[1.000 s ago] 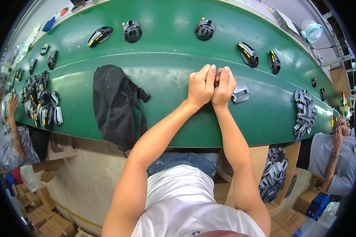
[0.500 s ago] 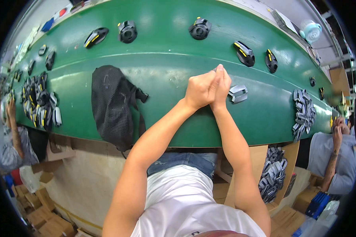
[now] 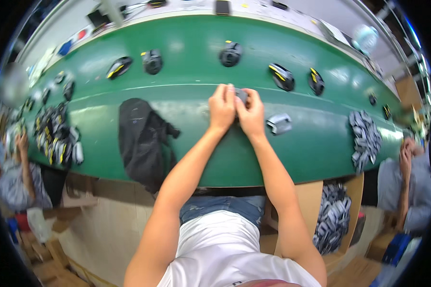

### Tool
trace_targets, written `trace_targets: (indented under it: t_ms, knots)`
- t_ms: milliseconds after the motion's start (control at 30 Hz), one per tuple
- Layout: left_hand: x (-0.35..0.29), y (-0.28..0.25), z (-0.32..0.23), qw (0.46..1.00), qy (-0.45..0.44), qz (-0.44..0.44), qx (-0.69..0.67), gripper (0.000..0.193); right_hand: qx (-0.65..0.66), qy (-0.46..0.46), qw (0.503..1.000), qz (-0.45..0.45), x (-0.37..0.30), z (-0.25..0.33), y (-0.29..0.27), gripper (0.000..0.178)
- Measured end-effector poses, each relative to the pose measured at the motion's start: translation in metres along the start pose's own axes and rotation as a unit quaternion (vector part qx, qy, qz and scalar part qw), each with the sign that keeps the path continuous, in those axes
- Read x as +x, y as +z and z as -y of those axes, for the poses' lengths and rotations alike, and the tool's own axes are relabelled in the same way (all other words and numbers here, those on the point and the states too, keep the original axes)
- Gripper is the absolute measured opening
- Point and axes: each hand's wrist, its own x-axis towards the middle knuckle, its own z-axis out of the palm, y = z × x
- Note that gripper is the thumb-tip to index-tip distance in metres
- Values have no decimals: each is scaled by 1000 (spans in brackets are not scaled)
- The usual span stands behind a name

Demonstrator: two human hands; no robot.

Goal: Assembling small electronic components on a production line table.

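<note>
My left hand (image 3: 222,110) and my right hand (image 3: 252,114) are close together above the green table (image 3: 201,167). Between them they grip a small dark grey plastic part (image 3: 241,95), mostly hidden by the fingers. Both sets of fingers are curled around it, thumbs forward. Just right of my right hand lies a silver-grey angular plastic piece (image 3: 279,123). To the left of my forearms rests a black mesh bag (image 3: 141,143) with a strap.
Black rounded shells with yellow marks, such as one shell (image 3: 231,53), lie spaced along the far side. Piles of parts (image 3: 57,134) and grey pieces (image 3: 365,138) sit left and right. A cardboard box (image 3: 305,205) holds grey pieces. Co-workers sit at both sides.
My hands were pressed together with the fingers closed over each other. Now they have parted slightly, and the dark grey part shows between them. The whole view has shifted a little.
</note>
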Motion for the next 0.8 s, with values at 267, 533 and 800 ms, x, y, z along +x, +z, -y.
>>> trace_targets:
  t_ms: [267, 533, 800]
  knots:
    - [-5, 27, -22, 998, 20, 46, -30, 18, -34, -18, 999, -27, 4, 9, -32, 22]
    - [0, -23, 0, 987, 16, 42, 152, 32, -29, -74, 996, -42, 4, 4, 21, 28]
    - [4, -5, -31, 987, 45, 131, 84, 32, -69, -105, 988, -94, 6, 33, -15, 28]
